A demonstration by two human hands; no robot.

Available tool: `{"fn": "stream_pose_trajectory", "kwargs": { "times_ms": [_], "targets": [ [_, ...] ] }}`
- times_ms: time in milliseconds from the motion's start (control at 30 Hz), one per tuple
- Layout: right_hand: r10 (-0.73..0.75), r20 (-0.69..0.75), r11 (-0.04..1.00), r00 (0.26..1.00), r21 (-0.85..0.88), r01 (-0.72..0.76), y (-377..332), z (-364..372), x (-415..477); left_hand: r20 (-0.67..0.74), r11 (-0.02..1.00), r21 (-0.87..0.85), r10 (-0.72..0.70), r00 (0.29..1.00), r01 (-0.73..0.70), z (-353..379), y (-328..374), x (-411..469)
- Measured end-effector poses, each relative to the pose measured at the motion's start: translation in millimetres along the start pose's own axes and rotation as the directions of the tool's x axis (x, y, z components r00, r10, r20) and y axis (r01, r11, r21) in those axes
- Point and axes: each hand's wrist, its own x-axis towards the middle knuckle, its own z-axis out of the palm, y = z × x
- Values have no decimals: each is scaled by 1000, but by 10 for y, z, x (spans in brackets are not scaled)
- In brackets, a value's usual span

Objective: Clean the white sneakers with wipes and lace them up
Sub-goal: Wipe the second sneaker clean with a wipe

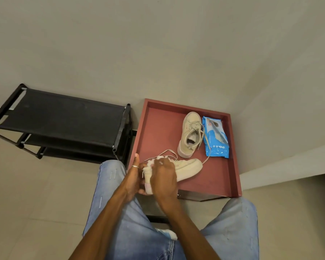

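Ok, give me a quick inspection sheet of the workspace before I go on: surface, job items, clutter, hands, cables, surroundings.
Surface: square red-brown tray-top table, with a raised rim.
Job's things: one off-white canvas sneaker stands on the table, laces loose; blue plastic wipes pack lies flat close on its right; the other off-white sneaker is held at the table's near edge, toe pointing right.
Clutter: crumpled white piece on the lap, possibly a used wipe.
Grippers: left hand and right hand both grip the held sneaker's heel end.
Cables: nothing seen.
Surroundings: black metal-and-fabric shoe rack left of the table; beige wall behind; tiled floor.
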Motion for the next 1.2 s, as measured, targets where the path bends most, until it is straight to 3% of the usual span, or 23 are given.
{"fn": "stream_pose_trajectory", "kwargs": {
  "times_ms": [100, 200, 300, 467, 500, 600, 667, 733, 800, 867, 933, 967, 1067, 1133, 1200],
  "targets": [
    [-248, 125, 969, 961, 13, 248, -280, 112, -304, -4, 998, -55, 43, 999, -43, -37, -63, 30],
    [-355, 96, 932, 930, -47, 360, -165, 176, -290, 5, 990, -116, 76, 997, -75, -27, -72, 37],
    [-286, 70, 958, 956, -14, 287, -50, 96, -262, -8, 996, -68, 60, 998, -61, -43, -66, 38],
    [28, -106, 999, 994, 45, -24, 98, 89, -60, -29, 999, -35, -8, 1000, 7, -7, -16, 45],
    [-3, -76, 999, 997, 33, 6, 51, 110, -89, -28, 999, -51, -11, 1000, 10, -25, -24, 49],
    [-289, 84, 957, 954, 17, 289, -104, 136, -303, 23, 998, -59, 11, 1000, -9, -58, -66, 32],
    [-321, 124, 947, 939, 13, 322, -17, 90, -224, 13, 998, -54, 21, 1000, -20, -30, -57, 22],
    [-132, 10, 990, 991, 45, 132, 131, 88, -84, -27, 999, -40, 30, 999, -32, 1, -26, 36],
    [18, -67, 996, 998, 93, -12, 172, 86, -68, -42, 999, -15, 29, 999, -30, 10, -30, 52],
    [-174, 42, 984, 984, 36, 173, 84, 147, -175, -55, 999, -24, 28, 998, -29, 14, -30, 12],
    [-385, 132, 919, 913, -34, 393, 59, 126, -234, -54, 999, -33, 29, 998, -31, -2, -50, 11],
    [-377, 132, 923, 917, -28, 383, 80, 99, -180, -44, 999, -34, 20, 999, -22, 3, -45, -1],
    [-133, 13, 991, 991, 33, 133, 116, 81, -88, -46, 999, -43, 10, 999, -12, 13, -31, -5],
    [-301, 83, 954, 950, 9, 301, 25, 98, -172, -74, 998, -63, 23, 997, -28, 4, -69, 18],
    [-522, 149, 849, 840, -2, 529, 18, 114, -263, -75, 993, -101, 56, 996, -64, -11, -94, 36]
  ]
}}
